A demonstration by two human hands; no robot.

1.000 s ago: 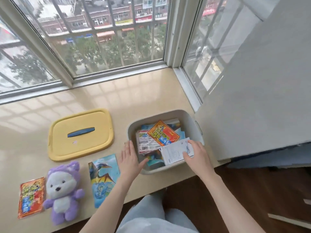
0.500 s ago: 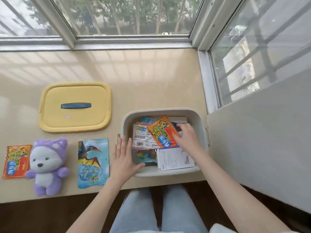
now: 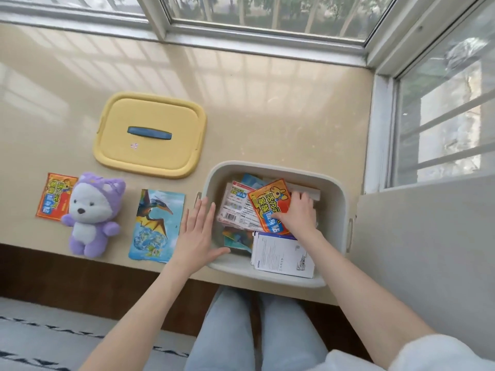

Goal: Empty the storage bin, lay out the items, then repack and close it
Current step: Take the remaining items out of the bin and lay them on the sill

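Note:
A grey storage bin point(image 3: 334, 188) stands open on the beige sill near its front edge. Inside lie several packets and papers, with an orange packet point(image 3: 267, 207) on top and a white leaflet point(image 3: 281, 257) at the front. My right hand point(image 3: 298, 214) is inside the bin and pinches the orange packet at its right edge. My left hand point(image 3: 197, 232) rests flat, fingers straight, against the bin's left rim. The yellow lid point(image 3: 150, 135) lies to the left. A second orange packet point(image 3: 55, 195), a purple plush toy point(image 3: 93, 212) and a dinosaur packet point(image 3: 156, 224) are laid out in a row.
Window frames point(image 3: 267, 38) bound the sill at the back and right. A grey panel point(image 3: 428, 250) stands just right of the bin. My knees in light jeans point(image 3: 254, 330) are below the sill's front edge. A pale rug point(image 3: 53, 338) covers the floor at left.
My right hand let go of the white leaflet at the bin's front, moved deeper into the bin and took hold of the orange packet. My head tilted down. The left hand stayed put.

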